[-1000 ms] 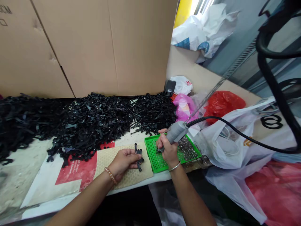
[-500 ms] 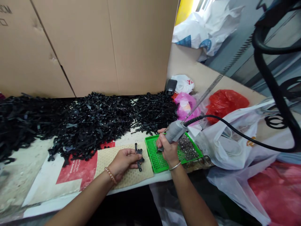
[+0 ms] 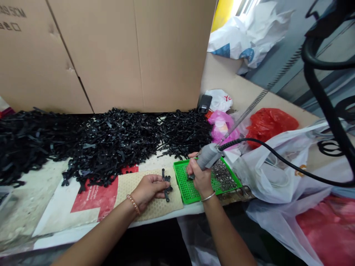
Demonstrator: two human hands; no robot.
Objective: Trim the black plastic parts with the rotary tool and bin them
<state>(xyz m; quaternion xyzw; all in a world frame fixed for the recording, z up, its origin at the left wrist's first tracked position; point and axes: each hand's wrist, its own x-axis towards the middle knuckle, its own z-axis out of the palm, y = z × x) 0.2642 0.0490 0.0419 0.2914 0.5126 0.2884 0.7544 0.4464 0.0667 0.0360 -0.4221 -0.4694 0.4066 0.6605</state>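
Two bare hands work at the near edge of the table: the left hand (image 3: 149, 192), a beaded bracelet (image 3: 133, 204) at its wrist, pinches a few black parts (image 3: 167, 195) between thumb and fingers, over a tan textured mat (image 3: 151, 212). The right hand (image 3: 202, 179), with a thin metal bangle (image 3: 208, 197), is wrapped firmly around a grey corded tool (image 3: 208, 156), which slants down over a green tray (image 3: 182, 181) just beside the mat. Small metal pieces (image 3: 225, 175) crowd the tray's right side (whether the tool's tip touches any is too small to tell). Left of the mat lies a red-and-white printed sheet (image 3: 91, 199). Beyond these, loose black parts are heaped in broad piles (image 3: 122, 135) along the table. Past the tray, a pink bag (image 3: 225, 122) and a red bag (image 3: 271, 123) sit near a black device (image 3: 204, 103). A coiled spring (image 3: 251, 108) rises from the tool's upper end. Farthest back, a tall cardboard box (image 3: 169, 55) stands behind the piles, and a white bag (image 3: 249, 35) lies to its right.
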